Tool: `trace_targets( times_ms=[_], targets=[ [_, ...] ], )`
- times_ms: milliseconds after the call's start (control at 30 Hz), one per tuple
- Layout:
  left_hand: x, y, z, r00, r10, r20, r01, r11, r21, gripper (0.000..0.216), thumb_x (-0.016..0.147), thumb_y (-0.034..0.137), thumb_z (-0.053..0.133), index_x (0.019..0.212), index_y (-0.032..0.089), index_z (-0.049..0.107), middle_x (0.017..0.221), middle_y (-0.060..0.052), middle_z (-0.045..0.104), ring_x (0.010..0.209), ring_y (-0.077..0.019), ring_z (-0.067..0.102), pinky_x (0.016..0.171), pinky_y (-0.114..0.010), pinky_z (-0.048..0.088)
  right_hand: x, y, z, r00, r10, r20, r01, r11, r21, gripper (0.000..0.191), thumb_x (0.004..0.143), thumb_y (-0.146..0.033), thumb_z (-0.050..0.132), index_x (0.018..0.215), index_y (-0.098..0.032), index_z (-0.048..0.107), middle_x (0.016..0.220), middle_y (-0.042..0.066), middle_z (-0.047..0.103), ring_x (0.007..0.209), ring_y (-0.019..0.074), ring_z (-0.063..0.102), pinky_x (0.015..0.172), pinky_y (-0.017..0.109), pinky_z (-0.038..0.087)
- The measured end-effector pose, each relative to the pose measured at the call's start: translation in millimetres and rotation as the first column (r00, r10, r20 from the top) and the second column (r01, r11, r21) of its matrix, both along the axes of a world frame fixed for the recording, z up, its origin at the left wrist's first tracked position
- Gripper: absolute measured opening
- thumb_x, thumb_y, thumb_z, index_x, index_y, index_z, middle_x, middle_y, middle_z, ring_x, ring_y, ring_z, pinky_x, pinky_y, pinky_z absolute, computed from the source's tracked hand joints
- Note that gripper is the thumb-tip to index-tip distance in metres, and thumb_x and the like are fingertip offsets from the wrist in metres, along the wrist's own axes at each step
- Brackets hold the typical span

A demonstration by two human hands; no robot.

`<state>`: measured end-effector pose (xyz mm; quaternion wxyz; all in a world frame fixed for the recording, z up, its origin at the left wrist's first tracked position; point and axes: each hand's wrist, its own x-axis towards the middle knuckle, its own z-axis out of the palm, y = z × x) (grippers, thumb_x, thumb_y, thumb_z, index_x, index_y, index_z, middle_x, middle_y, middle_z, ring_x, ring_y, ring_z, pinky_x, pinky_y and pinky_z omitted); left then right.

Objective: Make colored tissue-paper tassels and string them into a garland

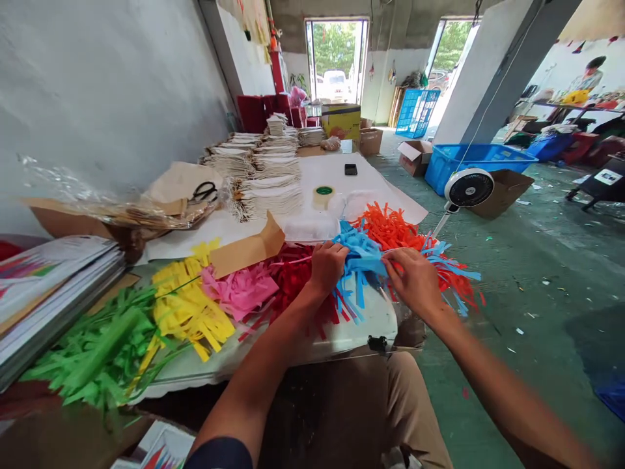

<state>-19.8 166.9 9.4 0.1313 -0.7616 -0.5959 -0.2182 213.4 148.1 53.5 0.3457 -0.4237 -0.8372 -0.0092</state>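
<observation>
Blue fringed paper [364, 254] stretches between my two hands above the table's near right corner. My left hand [328, 266] is closed on its left end, knuckles up. On the right, my right hand [414, 277] pinches its other side between thumb and fingers. Red-orange fringe [390, 225] lies just behind the blue one and spills over the table's right edge. Dark red fringe [293, 280] is beside my left wrist, partly under the arm. Farther left lie pink fringe [241, 286], yellow fringe [190, 306] and green fringe [107, 352].
Brown card [251, 251] rests over the pink fringe. Behind are a tape roll [323, 195], a phone [350, 169], stacked white bundles [268, 176] and scissors [204, 191]. A small fan [469, 187] stands at the table's right. A person [586, 81] is far off.
</observation>
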Motion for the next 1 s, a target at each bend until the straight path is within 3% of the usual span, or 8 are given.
trace_targets(
  times_ms=[100,200,367,467,533,733,867,1000],
  targets=[
    [2.9,1.6,0.2,1.000,0.003,0.018,-0.003,1.000,-0.007,0.023,0.103,0.021,0.057,0.103,0.023,0.080,0.103,-0.009,0.080,0.101,-0.0275,0.066,0.088,-0.040,0.042,17.1,-17.0,32.5,0.997,-0.005,-0.078,0.011,0.997,0.081,0.015,0.105,-0.031,0.055,0.103,-0.022,0.067,0.106,0.009,0.077,0.101,0.0267,0.070,0.090,0.042,0.054],
    [5.4,1.8,-0.1,0.999,-0.006,0.035,0.006,1.000,-0.010,0.023,0.104,0.023,0.056,0.107,0.024,0.079,0.106,-0.009,0.080,0.104,-0.0275,0.067,0.090,-0.040,0.042,22.2,-27.1,41.4,0.999,0.030,-0.040,-0.027,0.996,0.084,0.015,0.104,-0.032,0.057,0.110,-0.022,0.067,0.115,0.011,0.076,0.109,0.0291,0.069,0.096,0.045,0.053],
    [5.3,1.2,1.0,1.000,-0.011,0.027,0.011,1.000,0.002,0.023,0.104,0.022,0.057,0.105,0.021,0.080,0.104,-0.010,0.080,0.102,-0.0274,0.069,0.090,-0.041,0.044,-2.7,-10.7,-8.6,0.981,0.001,0.196,0.006,0.999,-0.034,0.059,0.094,-0.033,0.073,0.147,-0.015,0.057,0.151,0.021,0.060,0.134,0.0396,0.058,0.106,0.054,0.050],
    [2.7,1.5,1.2,1.000,-0.013,0.014,0.013,1.000,0.011,0.024,0.103,0.020,0.057,0.109,0.021,0.080,0.106,-0.011,0.080,0.102,-0.0266,0.070,0.090,-0.040,0.045,-18.3,9.3,-32.3,0.985,0.003,0.174,0.004,0.999,-0.035,0.035,0.096,-0.025,0.067,0.130,-0.019,0.070,0.143,0.018,0.068,0.126,0.0364,0.064,0.101,0.051,0.050],
    [0.5,1.9,0.6,1.000,-0.016,0.012,0.016,1.000,0.010,0.025,0.102,0.019,0.058,0.111,0.022,0.080,0.108,-0.011,0.080,0.102,-0.0266,0.070,0.090,-0.041,0.045,-21.0,19.1,-33.0,0.990,0.010,0.138,-0.006,1.000,-0.027,0.022,0.099,-0.021,0.060,0.115,-0.021,0.075,0.127,0.014,0.076,0.115,0.0312,0.069,0.097,0.046,0.051],
    [0.2,3.0,-3.8,0.996,-0.044,0.079,0.046,0.999,-0.029,0.023,0.101,0.017,0.058,0.098,0.019,0.080,0.104,-0.012,0.080,0.101,-0.0279,0.070,0.091,-0.042,0.044,4.2,6.9,11.6,0.999,-0.020,-0.039,0.022,0.999,0.044,0.022,0.104,-0.029,0.055,0.112,-0.021,0.073,0.112,0.011,0.080,0.106,0.0284,0.072,0.091,0.043,0.056],
    [4.0,0.8,-3.2,0.979,-0.077,0.187,0.088,0.995,-0.051,0.023,0.097,0.012,0.059,0.100,0.019,0.081,0.104,-0.013,0.080,0.103,-0.0286,0.070,0.094,-0.044,0.046,30.1,-32.8,50.1,0.972,0.011,-0.236,0.038,0.979,0.202,0.014,0.100,-0.029,0.063,0.109,-0.024,0.073,0.105,0.006,0.080,0.095,0.0253,0.074,0.085,0.040,0.056],
    [4.8,-15.4,12.3,0.932,-0.129,0.339,0.156,0.986,-0.054,0.042,0.080,0.000,0.064,0.110,0.024,0.081,0.117,-0.007,0.079,0.101,-0.0222,0.072,0.091,-0.037,0.051,49.4,-75.8,70.3,0.966,-0.052,-0.253,0.095,0.982,0.160,0.011,0.099,-0.029,0.068,0.108,-0.025,0.074,0.104,0.004,0.080,0.078,0.0202,0.070,0.072,0.035,0.053]
  ],
)
